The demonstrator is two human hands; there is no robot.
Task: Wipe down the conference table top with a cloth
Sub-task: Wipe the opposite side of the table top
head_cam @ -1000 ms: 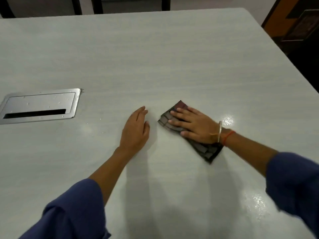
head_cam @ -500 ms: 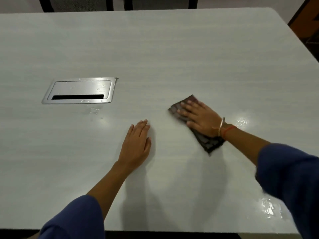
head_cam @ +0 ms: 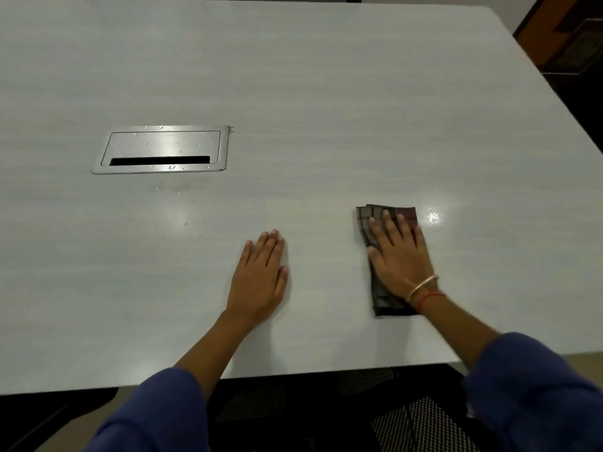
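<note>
folded cloth [head_cam: 378, 298] under flat right hand [head_cam: 398, 259]

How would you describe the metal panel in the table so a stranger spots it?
Start with the wide pale grey table top. On its left half, beyond the flat left hand, a rectangular silver metal panel sits flush in the surface. Only it is shiny, with a dark slot along its near edge, unlike the dark checked cloth under the right hand.

The tabletop [head_cam: 326, 93] is pale grey laminate with a faint linear grain, smooth and semi-glossy, throwing bright glare spots. Its inset cable hatch [head_cam: 161, 150] is brushed metal, speckled with droplets. The folded cloth [head_cam: 380, 295] is dark checked woven fabric, matt.
</note>
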